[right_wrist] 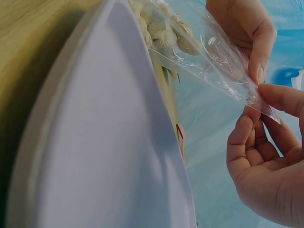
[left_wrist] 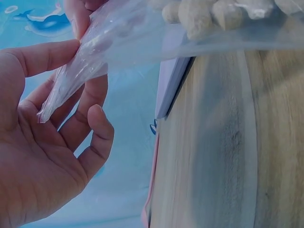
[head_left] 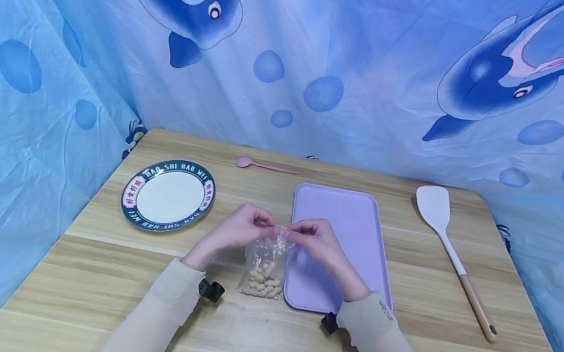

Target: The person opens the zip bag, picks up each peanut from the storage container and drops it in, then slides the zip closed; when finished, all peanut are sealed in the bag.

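A clear plastic bag of unshelled peanuts stands on the table, its top edge held up by both hands. My left hand pinches the left part of that top edge between thumb and fingers. Close beside it, my right hand pinches the right part the same way. In the left wrist view, the bag's edge passes between the thumb and fingers of the left hand. The right wrist view shows the bag's corner sticking out past the fingers of the right hand. Whether the bag's mouth is parted is hard to tell.
A lilac tray lies just right of the bag, under the right forearm. To the left is a white plate with a dark patterned rim. A pink spoon lies at the back, and a white spatula with wooden handle at right.
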`<state>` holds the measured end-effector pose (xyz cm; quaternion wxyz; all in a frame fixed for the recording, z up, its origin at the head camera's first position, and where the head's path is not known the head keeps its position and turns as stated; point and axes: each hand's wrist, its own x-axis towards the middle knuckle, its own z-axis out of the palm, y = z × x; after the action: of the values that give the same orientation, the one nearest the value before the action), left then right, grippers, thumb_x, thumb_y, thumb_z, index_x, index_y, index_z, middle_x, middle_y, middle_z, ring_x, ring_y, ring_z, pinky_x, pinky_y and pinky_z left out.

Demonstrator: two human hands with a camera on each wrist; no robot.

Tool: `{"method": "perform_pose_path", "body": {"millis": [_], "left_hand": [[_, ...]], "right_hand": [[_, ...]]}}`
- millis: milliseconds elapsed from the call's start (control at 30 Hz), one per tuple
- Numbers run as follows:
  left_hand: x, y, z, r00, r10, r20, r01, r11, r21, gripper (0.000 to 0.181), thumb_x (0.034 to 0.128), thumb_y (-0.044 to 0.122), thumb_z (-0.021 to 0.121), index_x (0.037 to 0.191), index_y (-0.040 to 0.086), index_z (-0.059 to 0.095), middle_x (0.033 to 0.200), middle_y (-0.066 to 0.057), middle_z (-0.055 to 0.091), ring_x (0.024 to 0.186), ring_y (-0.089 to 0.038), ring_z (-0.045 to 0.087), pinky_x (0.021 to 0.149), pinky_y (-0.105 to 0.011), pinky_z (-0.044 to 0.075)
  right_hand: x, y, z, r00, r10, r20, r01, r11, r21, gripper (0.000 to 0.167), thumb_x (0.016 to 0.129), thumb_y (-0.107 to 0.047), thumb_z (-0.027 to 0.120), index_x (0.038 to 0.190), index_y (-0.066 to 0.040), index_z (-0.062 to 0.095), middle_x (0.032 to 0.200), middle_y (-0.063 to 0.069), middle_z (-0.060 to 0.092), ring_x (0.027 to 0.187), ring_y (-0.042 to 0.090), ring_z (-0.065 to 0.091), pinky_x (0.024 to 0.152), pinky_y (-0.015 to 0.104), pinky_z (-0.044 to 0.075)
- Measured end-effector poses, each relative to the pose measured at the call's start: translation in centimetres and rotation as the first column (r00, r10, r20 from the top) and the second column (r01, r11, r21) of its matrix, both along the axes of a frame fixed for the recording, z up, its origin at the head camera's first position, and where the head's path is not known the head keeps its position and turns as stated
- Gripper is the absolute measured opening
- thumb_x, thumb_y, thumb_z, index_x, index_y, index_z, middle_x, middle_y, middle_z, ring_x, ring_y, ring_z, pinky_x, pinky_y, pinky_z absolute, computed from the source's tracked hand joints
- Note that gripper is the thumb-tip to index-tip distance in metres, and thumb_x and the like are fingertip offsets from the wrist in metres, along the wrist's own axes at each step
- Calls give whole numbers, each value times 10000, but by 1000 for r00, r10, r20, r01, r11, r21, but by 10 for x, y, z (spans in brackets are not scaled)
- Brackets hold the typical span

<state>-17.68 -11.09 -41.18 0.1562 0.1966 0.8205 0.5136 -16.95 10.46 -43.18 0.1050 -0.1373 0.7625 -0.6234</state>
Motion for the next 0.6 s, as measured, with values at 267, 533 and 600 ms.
{"method": "perform_pose_path", "body": {"millis": [267,533,600], "left_hand": [[0,2,0,999,-19,-44,19,1000,15,110,921,106,668,954,33,743,826,-33,731,734,-188,677,706,-344,575],[-1,0,-2,999,-29,-41,30,999,21,107,920,107,669,953,37,743,834,-29,734,753,-186,683,724,-347,573],[-1,-1,-2,999,-39,-30,40,999,30,113,921,106,669,959,27,740,839,-45,737,759,-193,689,735,-347,574]], "right_hand": [[0,-2,-1,1000,-8,-15,8,1000,23,167,859,-12,721,980,104,719,755,-7,694,675,113,577,616,209,467],[0,-4,-2,999,-1,-40,3,999,50,150,862,-23,702,944,102,715,748,-9,671,679,110,569,626,208,466],[0,-4,-2,999,4,-52,-1,998,56,144,862,-18,696,936,104,716,743,-13,667,679,109,566,624,209,466]]}}
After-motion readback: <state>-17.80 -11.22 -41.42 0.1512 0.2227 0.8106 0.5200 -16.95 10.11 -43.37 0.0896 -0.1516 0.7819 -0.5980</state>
